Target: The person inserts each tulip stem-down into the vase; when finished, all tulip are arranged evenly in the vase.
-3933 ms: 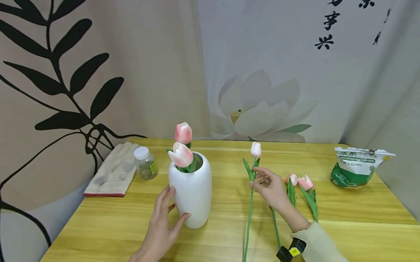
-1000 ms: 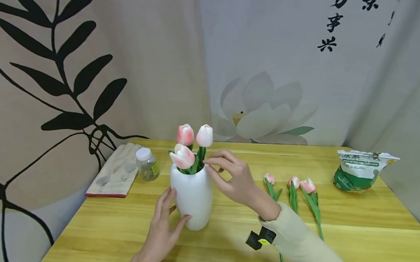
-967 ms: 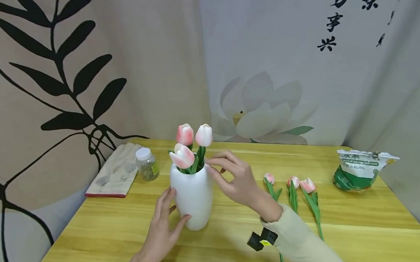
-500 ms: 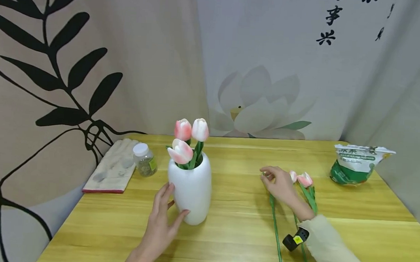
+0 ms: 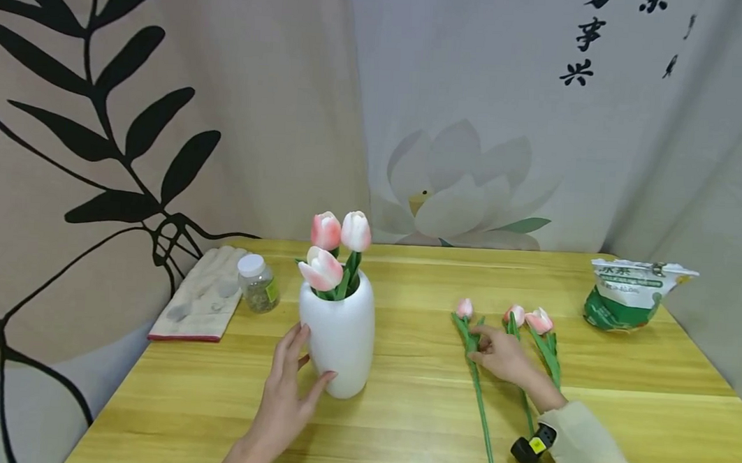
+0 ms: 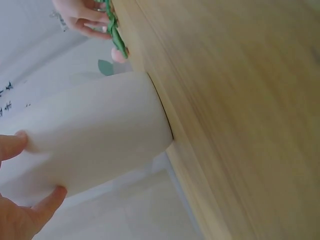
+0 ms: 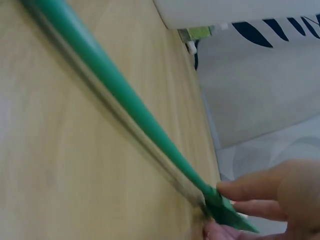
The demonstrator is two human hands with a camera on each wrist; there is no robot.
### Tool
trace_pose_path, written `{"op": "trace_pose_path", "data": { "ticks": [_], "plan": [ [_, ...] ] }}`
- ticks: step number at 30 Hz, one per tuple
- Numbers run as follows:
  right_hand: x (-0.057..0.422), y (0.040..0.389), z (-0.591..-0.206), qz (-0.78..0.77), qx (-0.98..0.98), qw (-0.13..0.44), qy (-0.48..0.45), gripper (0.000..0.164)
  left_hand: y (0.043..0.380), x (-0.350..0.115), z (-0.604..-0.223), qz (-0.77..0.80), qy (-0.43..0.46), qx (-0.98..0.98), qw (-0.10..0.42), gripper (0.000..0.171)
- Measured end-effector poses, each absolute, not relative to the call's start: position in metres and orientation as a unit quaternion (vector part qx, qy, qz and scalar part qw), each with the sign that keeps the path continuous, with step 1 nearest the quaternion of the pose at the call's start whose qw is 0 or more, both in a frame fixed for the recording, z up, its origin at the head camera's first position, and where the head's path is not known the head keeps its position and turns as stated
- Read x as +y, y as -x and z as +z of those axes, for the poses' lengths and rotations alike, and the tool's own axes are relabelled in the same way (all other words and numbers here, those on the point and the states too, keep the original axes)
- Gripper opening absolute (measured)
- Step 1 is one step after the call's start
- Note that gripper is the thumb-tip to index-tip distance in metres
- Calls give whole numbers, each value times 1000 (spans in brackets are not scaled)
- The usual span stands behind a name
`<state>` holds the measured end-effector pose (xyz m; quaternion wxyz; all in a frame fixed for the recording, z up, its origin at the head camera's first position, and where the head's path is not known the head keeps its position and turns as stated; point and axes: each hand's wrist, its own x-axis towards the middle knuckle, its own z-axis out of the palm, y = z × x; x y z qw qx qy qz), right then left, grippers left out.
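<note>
The white vase (image 5: 335,341) stands upright on the wooden table with several pink-and-white tulips (image 5: 321,269) in its mouth. My left hand (image 5: 285,395) holds the vase low on its left side, thumb at the front; the left wrist view shows a thumb and finger on its wall (image 6: 95,130). To the right, my right hand (image 5: 504,354) pinches a pink tulip (image 5: 471,340) by its leaves, just below the bloom. In the right wrist view, this tulip's green stem (image 7: 125,97) runs close over the tabletop up to the fingers. Two more tulips (image 5: 539,323) lie beside that hand, partly covered by it.
Left of the vase are a small jar (image 5: 257,285) with a white lid and a folded cloth (image 5: 200,296) with a red edge. A green-and-white bag (image 5: 632,297) stands at the back right. Behind the table (image 5: 399,415) hang printed curtains (image 5: 276,115).
A third tulip has gone into the vase. My right hand has since left the vase, moved right and taken hold of another tulip on the table. My left hand has stayed on the vase.
</note>
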<state>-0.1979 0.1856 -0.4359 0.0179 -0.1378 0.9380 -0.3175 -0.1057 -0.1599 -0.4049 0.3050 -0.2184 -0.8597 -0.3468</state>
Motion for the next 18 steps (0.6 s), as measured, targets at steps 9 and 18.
{"op": "trace_pose_path", "data": {
  "ticks": [9, 18],
  "plan": [
    [167, 197, -440, -331, 934, 3, 136, 37, 105, -159, -404, -350, 217, -860, 302, 92],
    [167, 199, -442, -340, 935, -9, 104, 37, 105, -160, -404, -348, 216, -861, 301, 90]
  ]
}}
